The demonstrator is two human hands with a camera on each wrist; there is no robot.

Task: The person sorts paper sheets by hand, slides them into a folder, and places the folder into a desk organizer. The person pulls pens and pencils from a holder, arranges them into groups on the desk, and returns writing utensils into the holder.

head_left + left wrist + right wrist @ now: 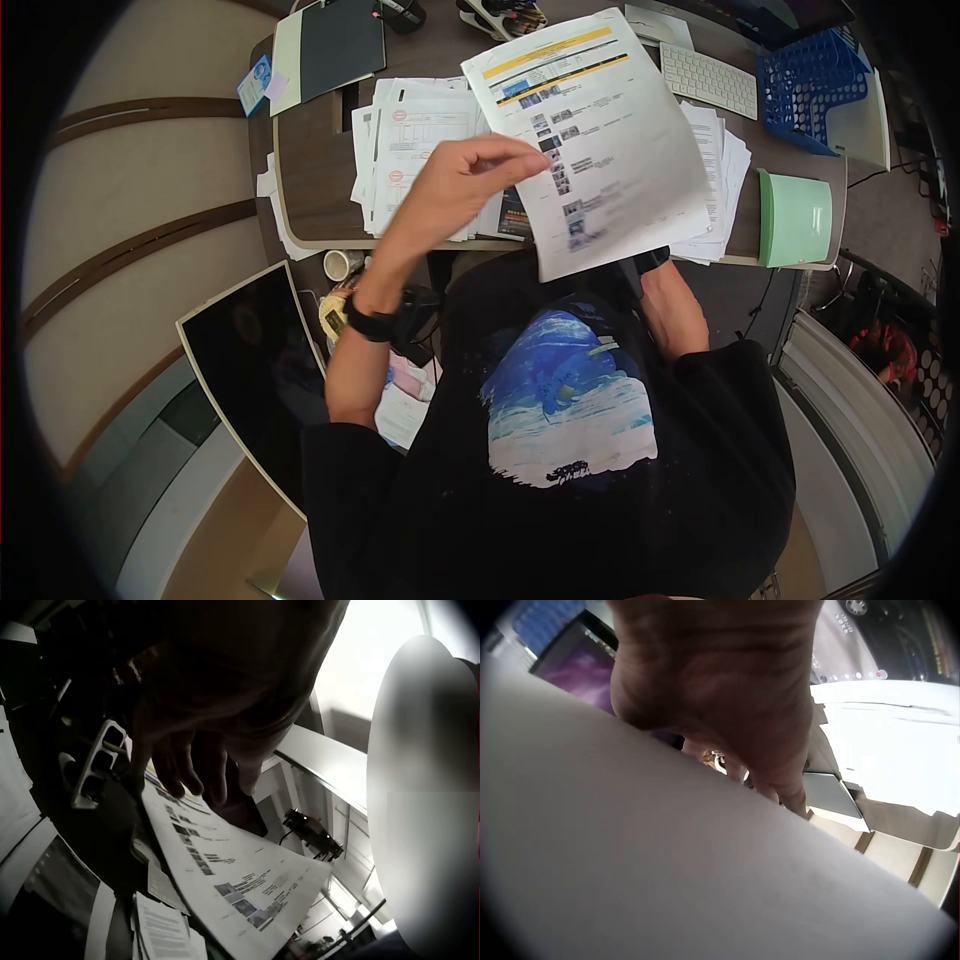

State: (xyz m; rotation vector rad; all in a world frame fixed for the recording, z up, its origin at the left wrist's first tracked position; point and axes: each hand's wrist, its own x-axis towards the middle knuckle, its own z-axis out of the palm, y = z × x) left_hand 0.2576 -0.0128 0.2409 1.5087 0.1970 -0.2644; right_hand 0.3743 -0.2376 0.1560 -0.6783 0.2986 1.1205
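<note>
A printed sheet of paper (640, 150) with yellow bands and small pictures is raised, slightly curved, between the body and the desk. The left hand (465, 190) hovers at its left side, fingers extended, fingertips overlapping the column of pictures. In the left wrist view those fingers (184, 769) hang loosely above the sheet (225, 859). Behind the sheet, the right hand holds it up, hidden in the head view apart from the forearm (675, 310). The right wrist view shows the right hand (720, 682) at the sheet's edge, fingertips covered by the paper.
Stacks of papers (420, 130) lie on the desk left of the sheet, and more papers (725, 180) to its right. A white keyboard (710, 80), blue basket (810, 85) and green folder (795, 220) stand rightward. A cup (342, 264) and a dark monitor (255, 370) are at left.
</note>
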